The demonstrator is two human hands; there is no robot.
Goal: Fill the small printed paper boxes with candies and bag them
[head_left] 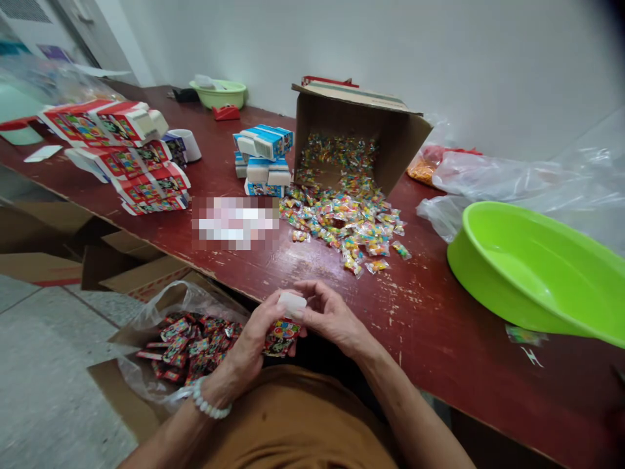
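My left hand (pixel 254 342) and my right hand (pixel 329 316) meet at the near edge of the red table (pixel 439 326). Together they hold a small red printed box (pixel 282 335) with a white end flap (pixel 291 303); the fingers of both hands are curled round it. A bead bracelet circles my left wrist. Below my left hand, a plastic-lined carton (pixel 161 326) on the floor holds several boxes of the same red kind. A heap of small wrapped candies (pixel 349 221) spills from a tipped cardboard box (pixel 356 133) in front of me.
A lime green basin (pixel 532 273) sits at the right beside clear plastic bags (pixel 517 179). Stacks of red boxes (pixel 131 156) and blue boxes (pixel 263 159) stand on the table. A smaller green bowl (pixel 219 94) is at the far end. Flat cardboard lies on the floor at left.
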